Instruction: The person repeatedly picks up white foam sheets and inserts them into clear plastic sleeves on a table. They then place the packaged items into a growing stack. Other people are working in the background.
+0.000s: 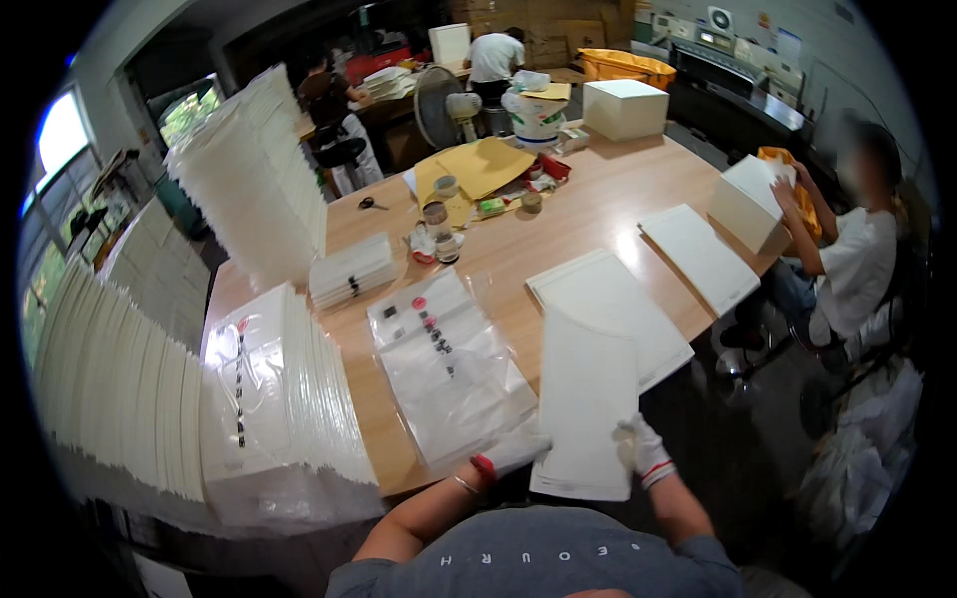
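A long white paper stack juts over the table's near edge in front of me. My right hand, in a white glove with a red-trimmed cuff, grips its right edge. At its lower left edge is my left hand, gloved alike, with its fingertips on the paper; some fingers are hidden. The paper overlaps another white stack lying farther back. Left of it lies a clear plastic bag with dark and red print, its lower corner beside my left hand.
Packed white sheets in clear plastic stand at the left, with a tall white stack behind. Yellow envelopes, a glass jar and scissors lie farther back. At the right, a seated person handles a white block.
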`<action>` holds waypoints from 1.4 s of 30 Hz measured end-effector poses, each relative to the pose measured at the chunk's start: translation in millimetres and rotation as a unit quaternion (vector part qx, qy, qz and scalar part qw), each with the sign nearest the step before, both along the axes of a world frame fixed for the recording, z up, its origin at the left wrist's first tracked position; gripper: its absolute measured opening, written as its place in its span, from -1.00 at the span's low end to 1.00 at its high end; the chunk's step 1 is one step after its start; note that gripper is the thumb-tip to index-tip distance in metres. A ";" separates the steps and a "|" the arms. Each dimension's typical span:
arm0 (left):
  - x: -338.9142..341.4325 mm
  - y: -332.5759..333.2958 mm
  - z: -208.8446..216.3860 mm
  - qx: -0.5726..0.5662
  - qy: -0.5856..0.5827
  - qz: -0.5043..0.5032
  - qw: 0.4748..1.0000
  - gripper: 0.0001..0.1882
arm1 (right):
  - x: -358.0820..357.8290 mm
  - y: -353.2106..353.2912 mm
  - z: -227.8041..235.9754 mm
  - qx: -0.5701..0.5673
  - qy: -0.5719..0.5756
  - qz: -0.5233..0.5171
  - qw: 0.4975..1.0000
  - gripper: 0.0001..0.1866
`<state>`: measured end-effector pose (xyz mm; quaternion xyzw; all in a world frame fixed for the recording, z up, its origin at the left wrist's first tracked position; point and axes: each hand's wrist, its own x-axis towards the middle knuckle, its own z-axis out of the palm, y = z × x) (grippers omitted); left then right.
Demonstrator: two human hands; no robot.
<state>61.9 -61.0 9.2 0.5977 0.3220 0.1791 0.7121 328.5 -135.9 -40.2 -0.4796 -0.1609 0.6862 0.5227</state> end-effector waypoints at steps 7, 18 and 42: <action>12.3 -42.6 58.1 0.465 0.308 -0.020 0.830 -0.12 | -120.7 19.8 29.0 0.206 -0.140 -0.109 0.962 -0.62; -120.3 97.1 34.0 0.070 0.017 0.320 0.945 -0.69 | -106.7 -3.5 106.9 0.362 -0.677 0.231 0.597 -0.73; -147.2 23.9 -70.4 0.210 0.230 0.504 0.805 -0.61 | -135.8 141.2 27.0 0.154 -0.678 0.418 0.584 -0.28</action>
